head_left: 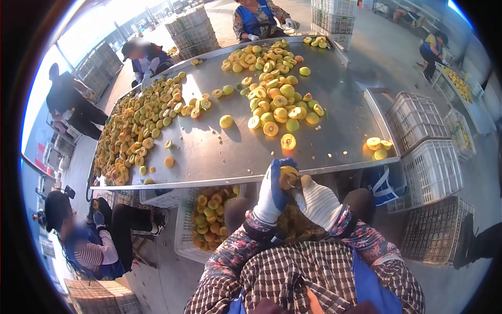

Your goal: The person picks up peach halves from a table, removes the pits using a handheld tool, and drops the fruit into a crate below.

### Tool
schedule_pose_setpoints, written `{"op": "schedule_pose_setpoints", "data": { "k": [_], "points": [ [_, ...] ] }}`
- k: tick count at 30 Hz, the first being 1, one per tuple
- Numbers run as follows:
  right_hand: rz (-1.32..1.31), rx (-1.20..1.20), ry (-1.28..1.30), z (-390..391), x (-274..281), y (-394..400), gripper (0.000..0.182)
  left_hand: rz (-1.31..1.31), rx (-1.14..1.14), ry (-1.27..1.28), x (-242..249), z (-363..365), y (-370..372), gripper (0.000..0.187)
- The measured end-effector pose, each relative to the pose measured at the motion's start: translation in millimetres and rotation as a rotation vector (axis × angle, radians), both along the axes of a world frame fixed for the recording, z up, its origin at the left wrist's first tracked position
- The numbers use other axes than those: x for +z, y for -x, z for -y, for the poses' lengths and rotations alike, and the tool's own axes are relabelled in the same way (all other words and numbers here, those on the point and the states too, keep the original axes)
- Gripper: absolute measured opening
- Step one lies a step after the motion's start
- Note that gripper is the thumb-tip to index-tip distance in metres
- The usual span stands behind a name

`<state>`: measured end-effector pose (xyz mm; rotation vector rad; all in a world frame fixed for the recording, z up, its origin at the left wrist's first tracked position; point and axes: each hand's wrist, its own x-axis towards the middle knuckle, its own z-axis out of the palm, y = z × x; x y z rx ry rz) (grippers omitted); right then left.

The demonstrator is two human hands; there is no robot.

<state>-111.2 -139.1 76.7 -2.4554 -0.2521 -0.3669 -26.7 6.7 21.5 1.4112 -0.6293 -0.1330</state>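
Observation:
My left hand (272, 194), in a white glove with blue-coated fingers, is closed around a yellow peach (287, 178) just past the table's near edge, above my lap. My right hand (318, 203), in a white striped glove, is closed against the peach's right side. A small, dark, thin thing shows between its fingertips and the fruit, too hidden to name. Straight ahead on the metal table (206, 157) lies a cut peach half (288, 141). Behind it rises a pile of whole and halved peaches (280, 99).
A large heap of peach halves (128, 141) covers the table's left side. Several more peaches (380, 149) sit at the right corner. A crate of peaches (180, 235) stands below left; stacked crates (431, 167) stand right. Co-workers sit around the table, one (94, 235) at left.

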Motion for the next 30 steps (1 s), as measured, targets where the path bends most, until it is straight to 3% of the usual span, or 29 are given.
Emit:
{"op": "schedule_pose_setpoints", "data": {
  "k": [1, 4, 6, 11, 14, 15, 17, 18, 21, 22, 24, 25, 26, 27, 29, 30],
  "points": [
    [0.012, -0.016, 0.004, -1.4, -1.6, 0.3, 0.028, 0.171, 0.091, -0.099, -2.7, 1.5, 1.0, 0.03],
    [0.042, -0.03, -0.032, -5.5, -8.9, 0.0, 0.032, 0.243, 0.204, -0.199, 15.9, 4.4, 8.2, 0.028],
    [-0.024, -0.061, 0.084, -10.7, -15.9, 0.4, 0.034, 0.123, 0.18, -0.114, 5.5, 7.8, 5.8, 0.028],
    [-0.119, -0.02, 0.099, -7.0, -15.8, -0.8, 0.032, -0.153, 0.145, 0.111, 1.7, 11.8, 10.3, 0.026],
    [-0.203, 0.002, 0.063, -8.8, -22.3, -1.7, 0.031, 0.064, 0.163, -0.081, 9.6, 7.8, 9.1, 0.026],
    [-0.159, 0.035, -0.077, -10.3, -33.9, -2.8, 0.031, 0.019, 0.16, -0.076, 13.3, 7.8, 11.0, 0.024],
    [-0.097, 0.148, -0.356, -8.9, -40.1, -4.1, 0.031, -0.025, 0.157, -0.082, 10.7, 4.0, 7.0, 0.039],
    [-0.102, 0.147, -0.365, -6.6, -36.1, -4.3, 0.031, -0.028, 0.107, -0.106, 5.1, -0.4, 0.7, 0.024],
    [-0.45, 0.181, -0.14, 3.2, -3.6, -6.8, 0.033, -0.016, 0.021, -0.173, 2.0, -5.5, -7.6, 0.027],
    [-0.456, 0.18, -0.147, 3.5, -13.5, -6.6, 0.033, 0.001, 0.01, -0.191, 4.9, -5.7, -8.2, 0.024],
    [-0.218, 0.266, -0.375, 3.7, -45.5, -11.6, 0.037, 0.036, -0.012, -0.226, 14.4, -5.3, -8.9, 0.022],
    [-0.13, 0.301, -0.565, 0.6, -58.1, -15.2, 0.04, 0.081, -0.027, -0.216, 20.0, -5.1, -8.6, 0.029],
    [-0.137, 0.302, -0.568, -0.7, -57.4, -14.2, 0.04, 0.124, -0.04, -0.206, 21.5, -5.9, -7.1, 0.039],
    [-0.171, 0.287, -0.599, -1.0, -56.6, -13.6, 0.04, -0.402, -0.109, 0.054, 10.8, -2.2, -6.1, 0.059],
    [-0.208, 0.272, -0.633, 3.3, -54.7, -15.5, 0.041, -0.488, -0.077, 0.111, 1.0, -2.1, -6.5, 0.051],
    [-0.277, 0.267, -0.486, 10.7, -54.3, -18.9, 0.042, -0.568, -0.046, 0.167, -1.5, -3.2, -6.8, 0.044]
  ]
}}
